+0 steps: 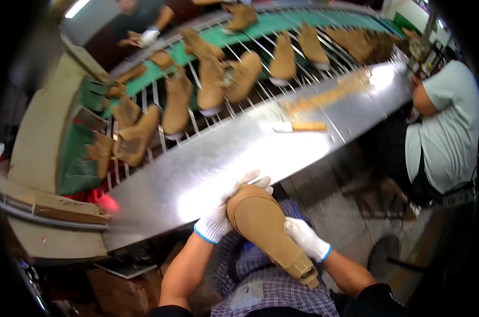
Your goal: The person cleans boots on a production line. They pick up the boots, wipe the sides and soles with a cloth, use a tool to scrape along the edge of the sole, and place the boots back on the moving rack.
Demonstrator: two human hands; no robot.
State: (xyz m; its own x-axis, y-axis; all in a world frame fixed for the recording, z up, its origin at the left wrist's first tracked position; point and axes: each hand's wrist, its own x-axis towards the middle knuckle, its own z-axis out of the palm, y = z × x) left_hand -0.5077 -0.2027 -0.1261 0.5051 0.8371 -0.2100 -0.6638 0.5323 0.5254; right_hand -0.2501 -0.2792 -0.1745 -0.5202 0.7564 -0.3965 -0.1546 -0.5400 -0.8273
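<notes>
Tan boot upper [266,230] sits at the steel counter [197,169] edge, over the lap. Left hand [223,211] has its grip closed over the toe; right hand [305,238] clasps the shaft. Handling looks mid-step; next likely needs 2 firm hands.

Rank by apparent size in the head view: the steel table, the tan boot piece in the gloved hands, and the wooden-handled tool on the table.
1. Steel table, by far the largest.
2. Tan boot piece, though it lies nearer the camera, which enlarges it.
3. Wooden-handled tool, smallest, and farther away.
</notes>
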